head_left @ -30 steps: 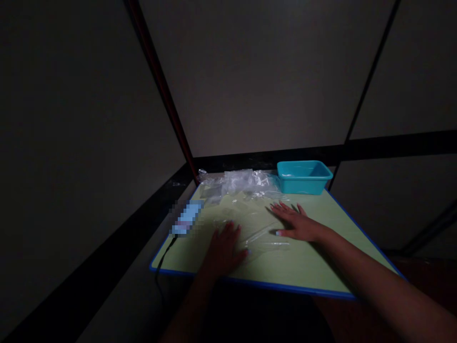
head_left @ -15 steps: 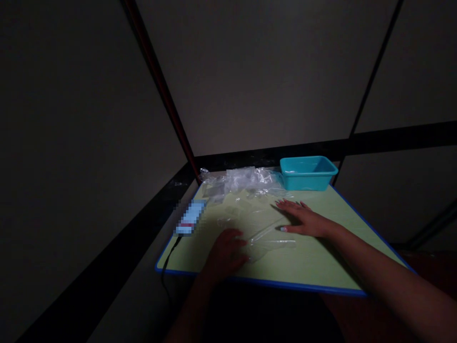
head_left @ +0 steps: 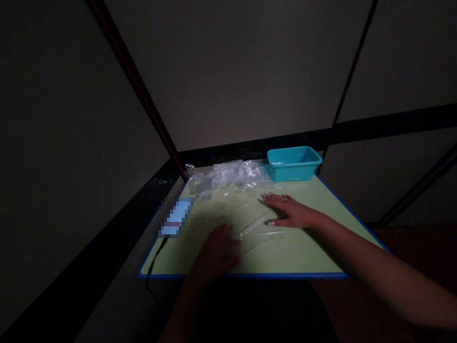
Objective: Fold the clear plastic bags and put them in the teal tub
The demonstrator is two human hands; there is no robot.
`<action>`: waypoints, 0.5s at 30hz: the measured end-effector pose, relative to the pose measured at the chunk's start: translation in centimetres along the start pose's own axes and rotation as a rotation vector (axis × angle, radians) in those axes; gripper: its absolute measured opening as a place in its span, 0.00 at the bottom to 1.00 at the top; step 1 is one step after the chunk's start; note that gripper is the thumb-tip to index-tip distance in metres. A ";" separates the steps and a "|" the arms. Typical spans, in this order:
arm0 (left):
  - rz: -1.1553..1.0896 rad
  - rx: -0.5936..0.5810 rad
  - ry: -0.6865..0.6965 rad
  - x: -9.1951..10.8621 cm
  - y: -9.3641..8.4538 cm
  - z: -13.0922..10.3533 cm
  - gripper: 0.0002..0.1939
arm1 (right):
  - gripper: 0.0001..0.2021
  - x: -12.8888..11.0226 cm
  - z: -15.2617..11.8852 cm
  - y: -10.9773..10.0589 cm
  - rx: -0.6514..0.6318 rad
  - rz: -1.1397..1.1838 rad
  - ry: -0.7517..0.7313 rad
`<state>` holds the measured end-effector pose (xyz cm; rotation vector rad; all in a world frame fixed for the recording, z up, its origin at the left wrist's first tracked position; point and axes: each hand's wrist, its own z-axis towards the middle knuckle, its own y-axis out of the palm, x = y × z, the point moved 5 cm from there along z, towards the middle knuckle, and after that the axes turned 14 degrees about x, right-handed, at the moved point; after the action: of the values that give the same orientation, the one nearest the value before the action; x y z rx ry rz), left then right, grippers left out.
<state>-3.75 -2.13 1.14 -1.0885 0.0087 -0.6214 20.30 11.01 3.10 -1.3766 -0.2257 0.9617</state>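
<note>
A clear plastic bag (head_left: 262,238) lies on the pale green table (head_left: 307,252), between my two hands. My left hand (head_left: 217,250) is in shadow at the bag's left end, its fingers apart; whether the fingertips touch the plastic I cannot tell. To the right, my right hand (head_left: 287,212) is open, palm down and low over the tabletop, fingers stretched toward the left. Its thumb is close to the bag's upper edge. Neither hand holds anything that I can see.
Crumpled clear plastic bags (head_left: 232,175) are heaped along the table's back edge. A turquoise plastic basin (head_left: 294,172) stands at the back right. At the left edge lies a phone (head_left: 176,216), blurred out, with a dark cable (head_left: 153,267) hanging down. Walls close in behind and at left.
The whole view has shifted, so the table and basin appear further left. My left hand's fingers look more spread. My right hand keeps much the same pose, and the bag lies about as before.
</note>
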 end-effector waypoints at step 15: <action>-0.184 -0.086 -0.050 0.9 -0.7 1.0 0.06 | 0.42 -3.3 -0.7 1.5 -0.147 0.008 -0.194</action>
<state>-3.06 -1.94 2.47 -1.1960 -0.1103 -0.7641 18.05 8.05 2.87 -1.4180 -0.4443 1.1045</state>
